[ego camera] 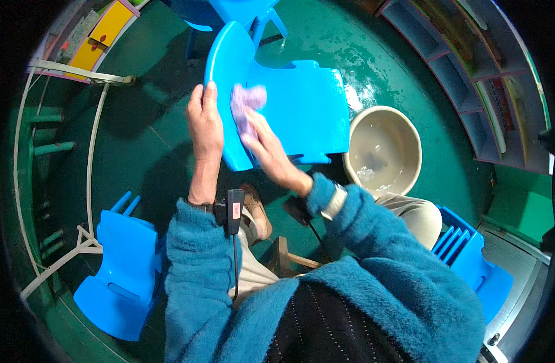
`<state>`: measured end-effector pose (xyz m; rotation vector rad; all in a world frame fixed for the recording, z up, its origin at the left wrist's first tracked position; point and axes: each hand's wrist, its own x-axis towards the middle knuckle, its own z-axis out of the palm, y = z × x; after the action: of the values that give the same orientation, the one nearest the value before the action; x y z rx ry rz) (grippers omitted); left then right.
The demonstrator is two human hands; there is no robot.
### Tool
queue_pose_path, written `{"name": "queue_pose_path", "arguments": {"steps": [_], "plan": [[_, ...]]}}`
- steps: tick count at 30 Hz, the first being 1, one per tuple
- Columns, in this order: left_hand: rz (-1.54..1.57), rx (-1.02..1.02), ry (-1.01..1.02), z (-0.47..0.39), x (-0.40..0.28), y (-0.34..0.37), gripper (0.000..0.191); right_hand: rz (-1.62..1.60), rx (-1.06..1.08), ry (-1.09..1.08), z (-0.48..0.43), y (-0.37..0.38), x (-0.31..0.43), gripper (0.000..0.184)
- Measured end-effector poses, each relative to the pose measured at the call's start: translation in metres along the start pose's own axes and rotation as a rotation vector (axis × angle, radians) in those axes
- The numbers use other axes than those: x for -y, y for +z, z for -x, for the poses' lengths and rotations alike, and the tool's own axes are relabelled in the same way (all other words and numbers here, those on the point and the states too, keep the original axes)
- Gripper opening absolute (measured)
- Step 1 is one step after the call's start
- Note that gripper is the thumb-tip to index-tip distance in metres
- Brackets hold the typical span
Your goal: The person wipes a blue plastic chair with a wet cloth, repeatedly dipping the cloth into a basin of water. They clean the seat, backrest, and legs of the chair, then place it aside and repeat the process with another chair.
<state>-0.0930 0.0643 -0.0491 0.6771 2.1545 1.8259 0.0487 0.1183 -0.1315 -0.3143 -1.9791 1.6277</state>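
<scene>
A blue plastic child's chair (300, 109) is in front of me, its curved backrest towards the left and its seat towards the right. My left hand (206, 120) grips the outer edge of the backrest, thumb up along the rim. In my right hand (270, 152) is a pinkish-purple cloth (248, 102), slightly blurred, pressed on the chair where backrest and seat meet. Close to the seat's right end a beige plastic basin (417, 149) stands on the floor, holding cloudy water with some suds and a dark patch.
More blue chairs stand at the top (241, 9), lower left (128, 258) and lower right (474, 263). A white metal frame (94, 159) is at left, shelving (456, 72) at upper right. The green floor (332, 31) is wet near the top. A wooden stool (282, 256) shows below me.
</scene>
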Motion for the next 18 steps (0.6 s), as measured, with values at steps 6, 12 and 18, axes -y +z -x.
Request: {"name": "queue_pose_path", "arguments": {"steps": [6, 12, 18], "plan": [[0.135, -0.023, -0.025, -0.003, 0.012, 0.002, 0.043, -0.014, 0.018, 0.033, 0.042, 0.002, 0.048, 0.048], [0.177, -0.047, -0.097, -0.001, 0.018, -0.003, 0.049, 0.097, -0.015, -0.236, -0.058, 0.013, 0.034, 0.051], [0.067, -0.008, 0.019, 0.005, 0.000, 0.003, 0.041, -0.013, -0.156, -0.304, -0.164, -0.011, -0.034, 0.057]]}}
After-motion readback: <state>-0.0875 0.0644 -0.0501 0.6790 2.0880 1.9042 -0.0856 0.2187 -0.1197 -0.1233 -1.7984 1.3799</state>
